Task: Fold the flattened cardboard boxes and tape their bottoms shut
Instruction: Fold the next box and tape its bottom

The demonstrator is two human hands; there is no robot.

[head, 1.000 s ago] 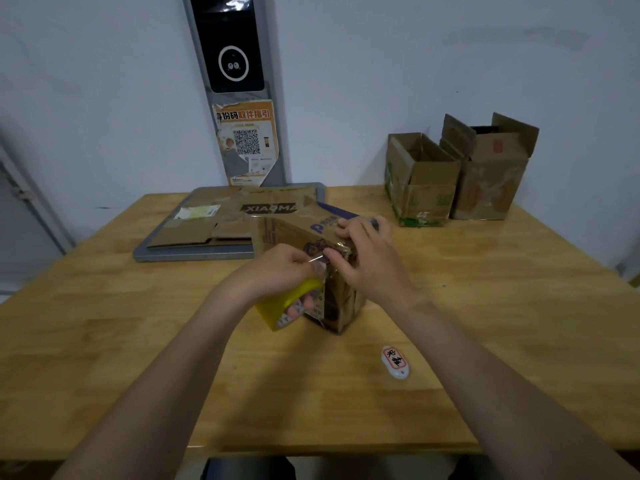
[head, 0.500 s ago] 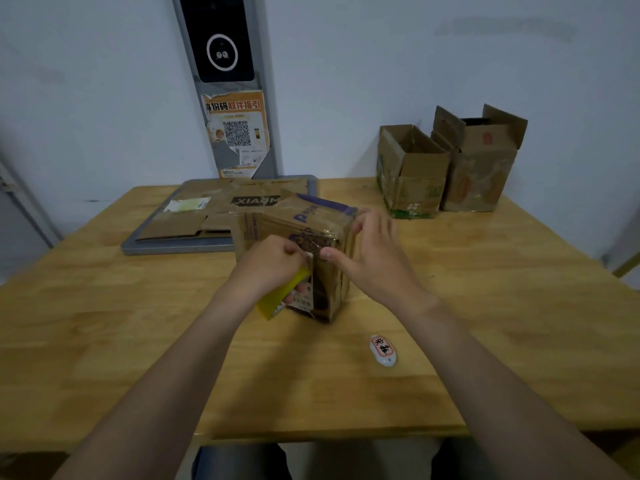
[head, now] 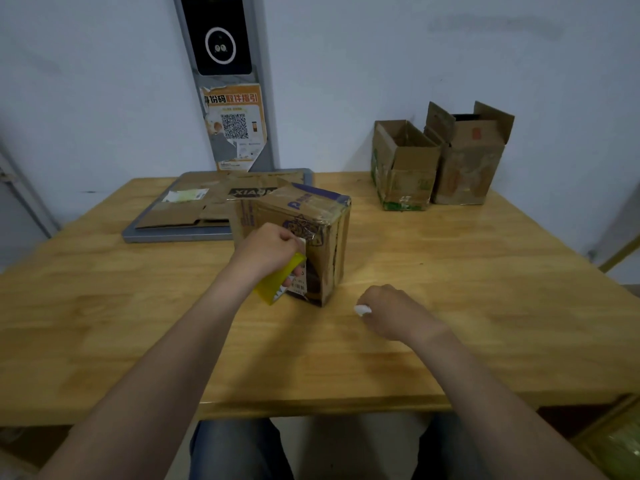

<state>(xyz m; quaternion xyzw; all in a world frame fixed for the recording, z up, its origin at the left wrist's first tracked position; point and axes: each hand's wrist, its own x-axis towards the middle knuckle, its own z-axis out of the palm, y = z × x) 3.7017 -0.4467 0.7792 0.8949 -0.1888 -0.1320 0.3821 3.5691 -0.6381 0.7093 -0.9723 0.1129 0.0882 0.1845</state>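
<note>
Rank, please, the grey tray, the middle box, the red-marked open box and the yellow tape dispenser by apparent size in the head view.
1. grey tray and middle box: about equal; the tray is wider, farther, partly hidden, so unranked.
2. red-marked open box.
3. yellow tape dispenser.

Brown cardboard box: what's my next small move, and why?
Probably bring the small white object, perhaps a cutter, up to the yellow tape dispenser: right hand grips it on the wooden table; left hand holds that dispenser against the brown cardboard box.

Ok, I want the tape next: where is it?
Head view, mid-table: the yellow tape is held in the left hand at the box's near face, left of the right hand.
</note>
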